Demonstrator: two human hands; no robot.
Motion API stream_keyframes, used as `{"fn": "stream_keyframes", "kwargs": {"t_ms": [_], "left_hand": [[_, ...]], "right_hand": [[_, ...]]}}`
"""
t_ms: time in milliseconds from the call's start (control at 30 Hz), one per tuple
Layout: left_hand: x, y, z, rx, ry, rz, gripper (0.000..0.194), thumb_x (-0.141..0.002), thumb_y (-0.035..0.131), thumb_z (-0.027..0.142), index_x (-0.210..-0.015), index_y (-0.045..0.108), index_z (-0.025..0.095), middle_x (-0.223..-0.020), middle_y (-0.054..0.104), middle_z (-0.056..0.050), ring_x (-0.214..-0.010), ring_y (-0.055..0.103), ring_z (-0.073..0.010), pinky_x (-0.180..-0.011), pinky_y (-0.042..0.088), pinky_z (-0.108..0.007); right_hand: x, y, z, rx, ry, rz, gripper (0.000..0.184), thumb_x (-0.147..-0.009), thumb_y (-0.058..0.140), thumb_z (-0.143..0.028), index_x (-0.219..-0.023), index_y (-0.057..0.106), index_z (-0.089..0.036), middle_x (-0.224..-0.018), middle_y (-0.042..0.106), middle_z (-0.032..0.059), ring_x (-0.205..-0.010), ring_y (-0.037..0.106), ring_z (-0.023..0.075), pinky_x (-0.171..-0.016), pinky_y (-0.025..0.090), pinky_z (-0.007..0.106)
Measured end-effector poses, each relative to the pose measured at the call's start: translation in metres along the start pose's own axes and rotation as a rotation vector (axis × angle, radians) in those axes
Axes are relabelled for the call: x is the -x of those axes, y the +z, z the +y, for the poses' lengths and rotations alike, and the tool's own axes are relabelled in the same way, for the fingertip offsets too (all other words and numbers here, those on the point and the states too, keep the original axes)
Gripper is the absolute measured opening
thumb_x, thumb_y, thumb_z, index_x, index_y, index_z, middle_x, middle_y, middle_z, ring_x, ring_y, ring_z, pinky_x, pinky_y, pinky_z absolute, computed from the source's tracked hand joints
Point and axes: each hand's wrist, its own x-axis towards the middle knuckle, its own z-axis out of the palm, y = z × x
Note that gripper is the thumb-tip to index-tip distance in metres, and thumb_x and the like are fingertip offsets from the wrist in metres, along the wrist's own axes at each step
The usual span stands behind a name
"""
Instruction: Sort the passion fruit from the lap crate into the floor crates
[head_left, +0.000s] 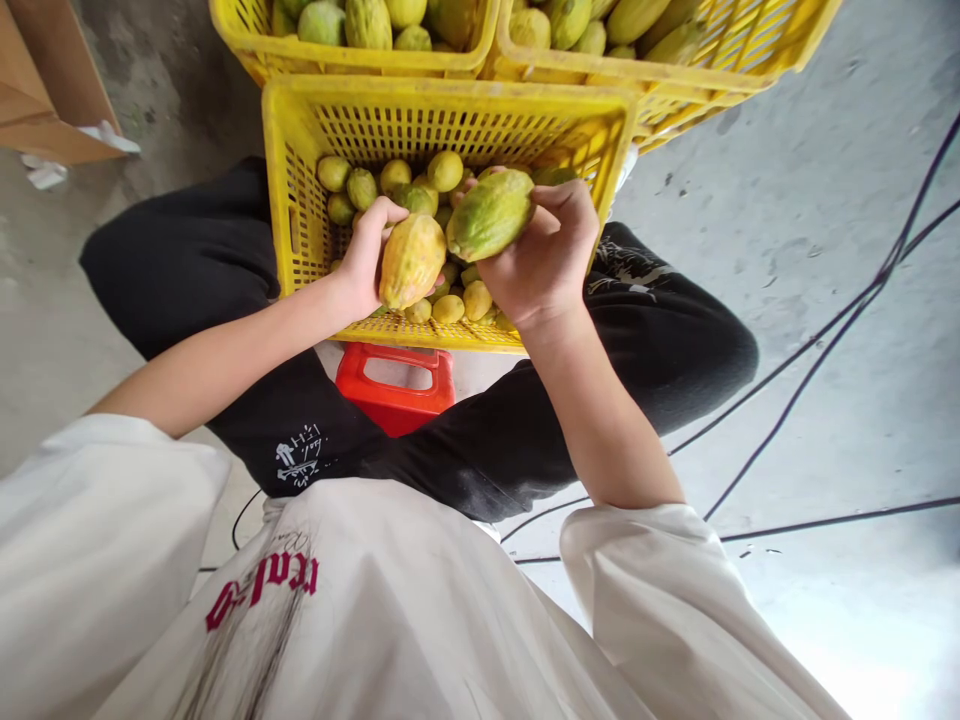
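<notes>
My left hand [367,255] grips a ribbed, mostly yellow papaya [412,261]. Beside it, my right hand [547,240] is closed around a greener papaya [491,214], its palm turned up. Both fruits are held over a yellow plastic crate [450,95] between my legs, close together at about the same height. Inside the crate lie several smaller-looking yellow and green fruits [448,308]. My hands and the two papayas hide part of that pile.
Two more yellow crates, left [360,62] and right [570,68], hold similar fruit beyond the near crate. A red plastic stool [397,405] stands below its front edge. Black cables [817,355] cross the grey floor at right. A cardboard box [52,100] is at upper left.
</notes>
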Motion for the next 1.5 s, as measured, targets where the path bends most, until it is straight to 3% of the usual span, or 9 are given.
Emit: {"fn": "stream_keyframes", "kwargs": {"t_ms": [200,400,700,867,1033,1167,1333,1433,1500], "left_hand": [[-0.002,-0.001,0.000,-0.056,0.010,-0.016,0.044,-0.109,0.037,0.040,-0.106,0.070,0.011,-0.087,0.070,-0.007,-0.109,0.083,-0.0321,-0.081,0.064,-0.036],[-0.002,-0.002,-0.003,-0.113,0.056,-0.058,0.043,-0.110,0.036,0.043,-0.094,0.066,0.017,-0.079,0.073,-0.008,-0.086,0.080,-0.0226,-0.067,0.060,-0.025],[-0.005,-0.002,-0.003,-0.071,0.028,-0.059,0.043,-0.109,0.034,0.039,-0.111,0.069,0.015,-0.080,0.069,-0.005,-0.097,0.084,-0.0264,-0.076,0.064,-0.030],[-0.004,-0.002,-0.005,-0.082,0.040,-0.075,0.039,-0.109,0.039,0.039,-0.111,0.069,0.015,-0.080,0.071,-0.006,-0.092,0.083,-0.0246,-0.077,0.064,-0.030],[-0.002,-0.001,-0.004,-0.082,0.039,-0.066,0.039,-0.109,0.038,0.038,-0.111,0.069,0.015,-0.079,0.070,-0.004,-0.094,0.083,-0.0248,-0.079,0.063,-0.031],[0.000,0.000,-0.004,-0.047,0.023,-0.057,0.040,-0.110,0.039,0.039,-0.114,0.070,0.015,-0.081,0.070,-0.004,-0.103,0.083,-0.0262,-0.088,0.065,-0.034],[0.003,0.003,-0.002,0.061,0.034,-0.091,0.045,-0.114,0.033,0.043,-0.123,0.068,0.015,-0.096,0.075,-0.007,-0.116,0.081,-0.0275,-0.099,0.067,-0.039],[-0.002,-0.002,0.000,0.059,0.093,-0.079,0.043,-0.116,0.029,0.036,-0.122,0.066,0.014,-0.103,0.077,-0.008,-0.119,0.080,-0.0282,-0.105,0.068,-0.046],[-0.011,-0.008,0.001,0.018,0.155,-0.076,0.036,-0.115,0.036,0.035,-0.121,0.065,0.013,-0.103,0.077,-0.007,-0.116,0.081,-0.0277,-0.104,0.069,-0.046]], "right_hand": [[0.000,0.002,0.001,0.044,-0.023,-0.009,0.024,-0.070,0.078,-0.058,-0.087,0.065,-0.048,-0.082,0.076,-0.0017,-0.129,0.067,0.0363,-0.080,0.064,0.049],[0.006,0.001,-0.005,-0.095,-0.031,0.020,0.015,-0.083,0.069,-0.037,-0.079,0.055,-0.035,-0.086,0.073,-0.0021,-0.106,0.076,0.0272,-0.079,0.068,0.040],[0.006,-0.002,-0.002,-0.055,-0.033,-0.058,0.028,-0.067,0.080,-0.041,-0.079,0.055,-0.040,-0.080,0.070,-0.0019,-0.108,0.074,0.0351,-0.072,0.063,0.046],[0.010,0.003,0.003,0.023,-0.149,-0.080,0.021,-0.075,0.070,-0.040,-0.074,0.049,-0.035,-0.079,0.066,0.0002,-0.088,0.069,0.0291,-0.068,0.059,0.041],[0.011,0.006,0.005,0.045,-0.103,-0.140,0.037,-0.091,0.072,-0.055,-0.072,0.050,-0.033,-0.074,0.065,-0.0013,-0.071,0.059,0.0235,-0.060,0.054,0.034],[0.004,0.005,0.006,0.052,-0.027,-0.114,0.046,-0.103,0.057,-0.064,-0.071,0.052,-0.031,-0.074,0.063,-0.0005,-0.069,0.059,0.0213,-0.058,0.052,0.030],[-0.014,-0.007,0.008,-0.072,-0.007,-0.019,0.052,-0.102,0.047,-0.074,-0.080,0.060,-0.029,-0.077,0.063,0.0004,-0.079,0.063,0.0207,-0.076,0.061,0.036],[-0.026,-0.020,0.008,-0.071,-0.021,-0.107,0.052,-0.105,0.052,-0.072,-0.092,0.068,-0.025,-0.090,0.071,0.0046,-0.109,0.073,0.0279,-0.097,0.064,0.047],[-0.034,-0.026,0.007,-0.014,-0.045,-0.192,0.038,-0.107,0.059,-0.061,-0.099,0.068,-0.024,-0.102,0.074,0.0055,-0.126,0.072,0.0305,-0.104,0.063,0.050]]}}
